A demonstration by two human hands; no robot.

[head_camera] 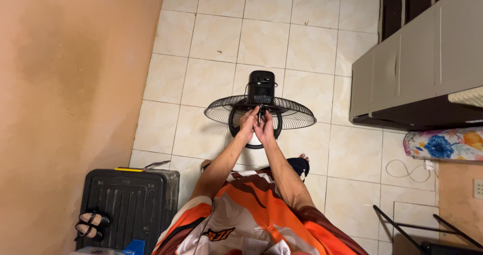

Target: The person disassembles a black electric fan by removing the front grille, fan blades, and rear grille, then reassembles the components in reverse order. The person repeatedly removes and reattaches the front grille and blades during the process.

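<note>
Both hands on fan hub.
Left hand and right hand pinched the fan spindle, fingers pressed together over the grille.

Both bare forearms stretch forward and downward from the body, converging until the hands meet side by side. The left hand and the right hand touch each other — fingers curled inward, pinching at one spot between them. The wrists are straight, the elbows slightly bent.
</note>
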